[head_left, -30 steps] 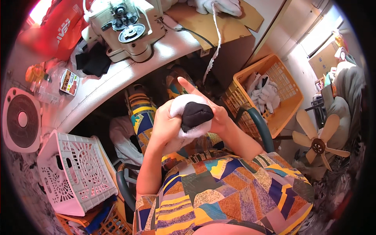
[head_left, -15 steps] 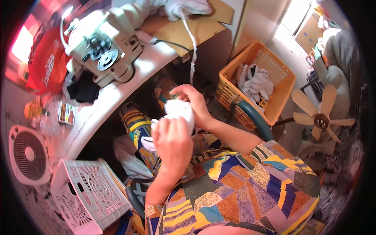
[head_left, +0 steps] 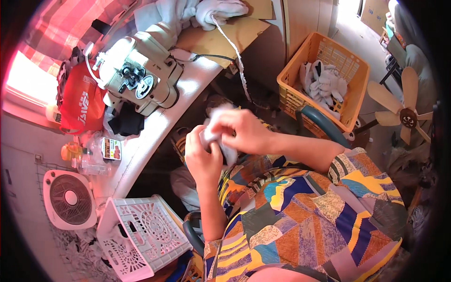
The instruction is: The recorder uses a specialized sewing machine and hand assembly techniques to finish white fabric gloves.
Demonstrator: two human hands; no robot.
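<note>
Over my lap, both hands hold a small white fluffy cloth piece (head_left: 229, 154); its exact kind is hard to make out. My left hand (head_left: 203, 152) is closed around its left side, thumb toward me. From the right, my right hand (head_left: 244, 130) grips the upper part with bent fingers, close against the left hand. Part of the cloth hangs below the fingers. Beyond my hands, on the white table (head_left: 162, 123), stands a pale sewing machine (head_left: 134, 70) with a round metal disc at its front.
An orange basket (head_left: 300, 101) with white cloth pieces (head_left: 324, 82) stands at the right, near a beige-bladed fan (head_left: 408, 117). A white crate (head_left: 157, 230) and box fan (head_left: 70, 199) are at the left. A red bag (head_left: 82, 101) and black cloth (head_left: 127, 121) lie by the machine.
My right hand has come down and left onto the cloth, and my left hand has turned to grip its side. The whole view has shifted, so surroundings appear farther right.
</note>
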